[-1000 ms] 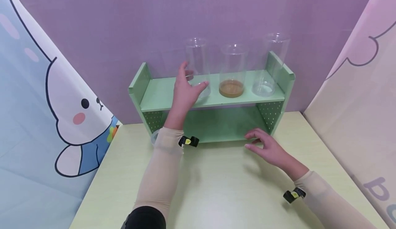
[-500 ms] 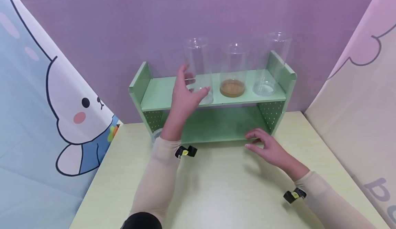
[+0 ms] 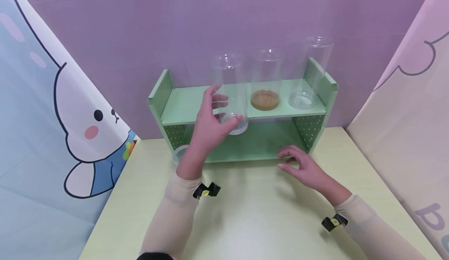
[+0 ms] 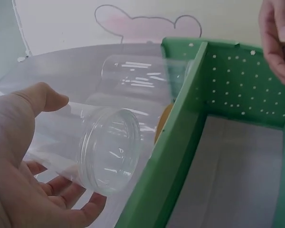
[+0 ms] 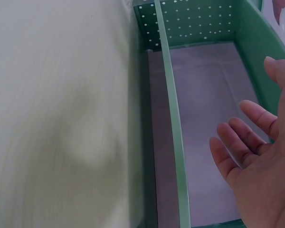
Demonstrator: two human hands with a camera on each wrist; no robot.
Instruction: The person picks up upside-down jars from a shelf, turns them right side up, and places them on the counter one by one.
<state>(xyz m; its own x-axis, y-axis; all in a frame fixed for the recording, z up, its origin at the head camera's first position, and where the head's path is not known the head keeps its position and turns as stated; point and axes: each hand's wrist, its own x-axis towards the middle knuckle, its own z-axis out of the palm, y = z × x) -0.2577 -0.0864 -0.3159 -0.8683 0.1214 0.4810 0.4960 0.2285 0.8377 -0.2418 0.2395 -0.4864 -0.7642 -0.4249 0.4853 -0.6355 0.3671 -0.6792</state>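
Note:
In the head view my left hand (image 3: 210, 129) grips a tall clear cylindrical container (image 3: 233, 96) by its side. The container is upright, its base in front of the upper board's front edge of the green two-tier shelf (image 3: 182, 108). The left wrist view shows thumb and fingers curled around the container (image 4: 111, 147). A second clear container with a brown base (image 3: 265, 101) and a third clear one (image 3: 302, 100) stand on the upper board. My right hand (image 3: 303, 170) holds nothing, its fingers loosely bent before the shelf's lower right end.
A small round clear piece (image 3: 179, 152) sits by the shelf's lower left corner, partly behind the left wrist. The shelf stands on a pale wooden table (image 3: 252, 209). Behind it hangs a purple cloth (image 3: 147, 26), with printed cloths at both sides.
My left hand has drawn the clear container forward and down, from the upper board to in front of its edge. The right hand has stayed in place.

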